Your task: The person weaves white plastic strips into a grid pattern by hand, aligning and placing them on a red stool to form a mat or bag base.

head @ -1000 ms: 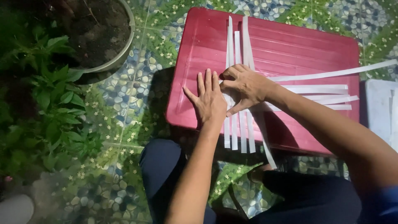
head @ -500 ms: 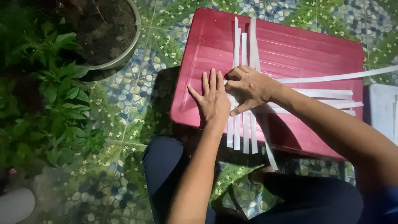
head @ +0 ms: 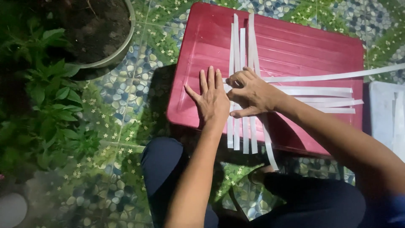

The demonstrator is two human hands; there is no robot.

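On the red lid point(head: 295, 46), the left hand point(head: 213, 101) lay flat, open, on the strips point(head: 242, 42); the right hand point(head: 251, 93) apparently pinched one crossing strip.

Strips point(head: 242, 50) crossed on the lid point(head: 295, 46); both hands on the lid at the crossing; pot point(head: 122, 46) left of the lid; box point(head: 382, 114) right.

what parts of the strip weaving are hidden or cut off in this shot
Head view only:
- Crossing of the upright white paper strips and sideways white strips: covered by the left hand and right hand.
- Longest sideways strip: end cut by the right edge.
- White flat object: cut by the right edge.
- Red plastic lid: near edge behind the arms.
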